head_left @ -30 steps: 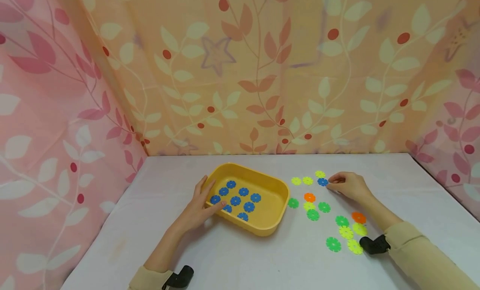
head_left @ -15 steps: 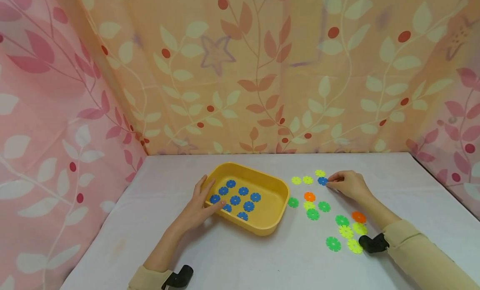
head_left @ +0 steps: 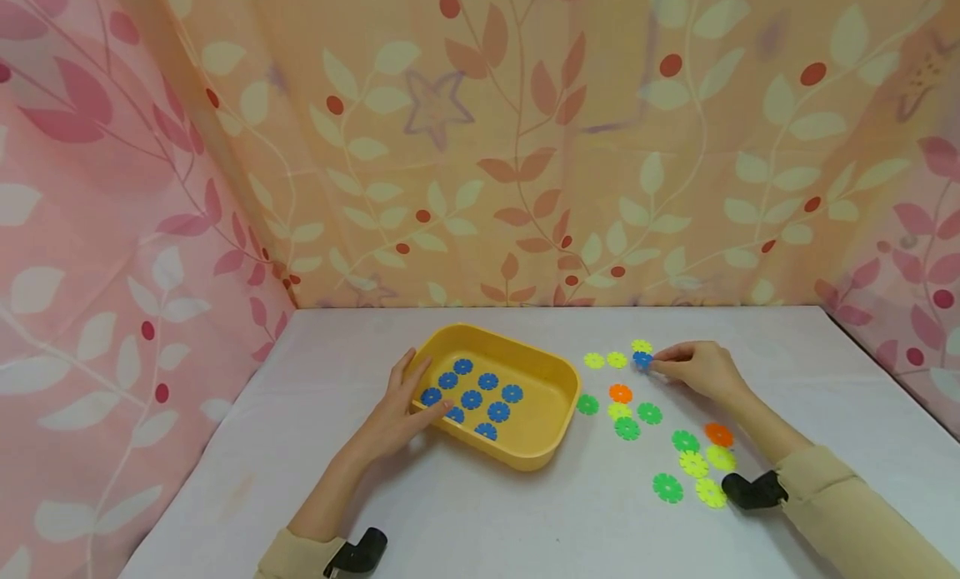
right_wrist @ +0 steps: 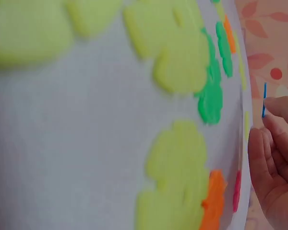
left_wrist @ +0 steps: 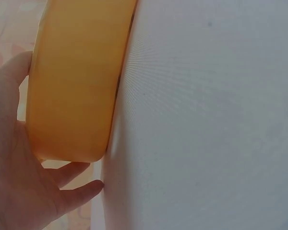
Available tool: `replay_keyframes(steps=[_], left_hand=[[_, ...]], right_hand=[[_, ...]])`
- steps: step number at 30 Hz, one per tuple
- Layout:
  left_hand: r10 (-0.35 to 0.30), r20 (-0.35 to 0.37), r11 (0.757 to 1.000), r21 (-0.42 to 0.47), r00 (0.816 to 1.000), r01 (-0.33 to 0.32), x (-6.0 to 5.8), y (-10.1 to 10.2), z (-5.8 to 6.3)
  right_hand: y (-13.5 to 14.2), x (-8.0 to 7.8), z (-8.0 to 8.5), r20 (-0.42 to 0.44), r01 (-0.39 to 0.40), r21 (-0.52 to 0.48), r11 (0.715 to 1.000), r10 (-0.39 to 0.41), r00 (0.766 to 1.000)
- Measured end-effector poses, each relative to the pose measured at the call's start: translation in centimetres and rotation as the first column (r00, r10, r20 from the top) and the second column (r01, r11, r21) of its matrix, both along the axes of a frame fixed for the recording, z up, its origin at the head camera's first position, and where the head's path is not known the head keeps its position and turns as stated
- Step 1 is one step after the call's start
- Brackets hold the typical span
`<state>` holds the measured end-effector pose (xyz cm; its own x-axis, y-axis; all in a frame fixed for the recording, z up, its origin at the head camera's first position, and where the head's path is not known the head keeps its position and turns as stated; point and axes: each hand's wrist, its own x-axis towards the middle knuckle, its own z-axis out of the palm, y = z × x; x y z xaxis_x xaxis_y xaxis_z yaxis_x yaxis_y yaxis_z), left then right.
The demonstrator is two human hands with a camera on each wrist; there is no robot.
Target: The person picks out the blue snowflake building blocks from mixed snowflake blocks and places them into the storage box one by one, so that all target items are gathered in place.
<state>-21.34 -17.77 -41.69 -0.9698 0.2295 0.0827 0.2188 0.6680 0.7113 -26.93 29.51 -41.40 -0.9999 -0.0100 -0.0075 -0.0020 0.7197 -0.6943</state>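
Observation:
My left hand (head_left: 397, 416) grips the left corner of a yellow plastic tray (head_left: 551, 437), thumb hooked over the rim. In the left wrist view the fingers (left_wrist: 79, 196) lie around the tray's outer wall (left_wrist: 77, 86). Several blue notched discs (head_left: 471, 400), like snowflake building pieces, lie flat inside. At the far right, my right hand (head_left: 697, 369) pinches another blue disc (head_left: 642, 360) by its edge, just in front of a yellow disc (head_left: 641, 346). The right wrist view shows that blue disc (right_wrist: 264, 99) edge-on, raised off the table, between thumb and forefinger.
Right of the tray lie several loose discs: green (head_left: 627, 429), yellow (head_left: 693, 464) and orange (head_left: 620, 393), some overlapping. A pink-red disc (right_wrist: 237, 191) shows in the right wrist view. Patterned cloth (head_left: 510, 146) walls off the back and sides of the white table (head_left: 525, 521).
My right hand has shifted the pinched blue disc slightly left and up from where it was. The left hand and the tray have stayed in place.

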Motion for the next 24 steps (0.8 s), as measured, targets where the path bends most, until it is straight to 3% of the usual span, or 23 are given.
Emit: replay_keyframes(steps=[5, 17, 21, 24], left_hand=[[-0.003, -0.003, 1.0, 0.001, 1.0, 0.003, 0.0, 0.0, 0.0], [0.0, 0.004, 1.0, 0.004, 1.0, 0.0, 0.0, 0.1, 0.0], [0.001, 0.009, 1.0, 0.001, 1.0, -0.001, 0.1, 0.1, 0.0], [0.005, 0.007, 1.0, -0.002, 1.0, -0.005, 0.1, 0.1, 0.0]], right_hand=[[-1.4, 0.6, 0.8, 0.02, -0.041, -0.106, 0.993, 0.044, 0.999], [-6.3, 2.0, 2.2, -0.052, -0.191, -0.199, 0.961, 0.185, 0.981], [-8.0, 2.6, 2.7, -0.079, -0.267, -0.208, 0.941, 0.256, 0.963], [-9.2, 2.8, 3.2, -0.113, -0.367, -0.207, 0.907, 0.351, 0.93]])
